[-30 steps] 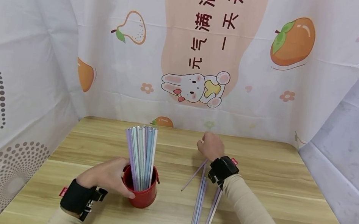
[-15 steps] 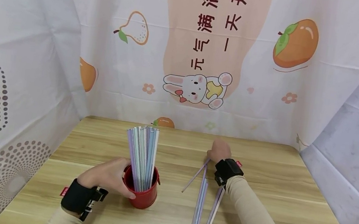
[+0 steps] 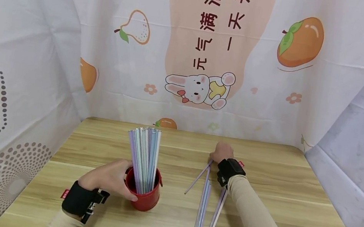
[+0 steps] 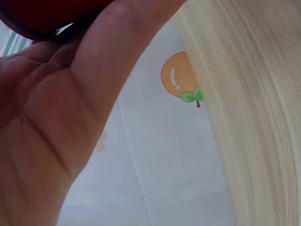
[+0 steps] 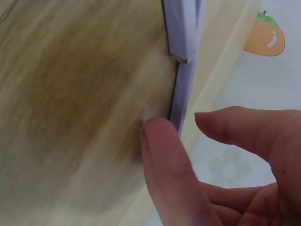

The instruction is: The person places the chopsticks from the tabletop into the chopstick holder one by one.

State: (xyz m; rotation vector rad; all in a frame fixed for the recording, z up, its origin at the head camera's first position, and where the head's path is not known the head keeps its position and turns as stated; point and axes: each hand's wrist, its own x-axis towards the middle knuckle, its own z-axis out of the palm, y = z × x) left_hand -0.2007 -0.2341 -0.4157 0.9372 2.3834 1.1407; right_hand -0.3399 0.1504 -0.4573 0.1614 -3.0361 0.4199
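In the head view my left hand grips the left side of a red bucket, thumb over its front rim. Several pastel sticks stand in it, leaning slightly left. My right hand is at the far end of loose sticks lying on the table, beside a slanted purple stick. In the right wrist view the thumb and forefinger of the right hand are apart, around the end of a purple stick; the forefinger overlaps its edge, and contact is unclear.
More loose sticks lie lengthwise on the wooden table, with a lilac and white pair to their right, by the right forearm. A printed curtain hangs behind the table's far edge.
My right hand has shifted slightly to the right and toward me, mostly in the first half second. The left hand keeps its hold on the bucket.
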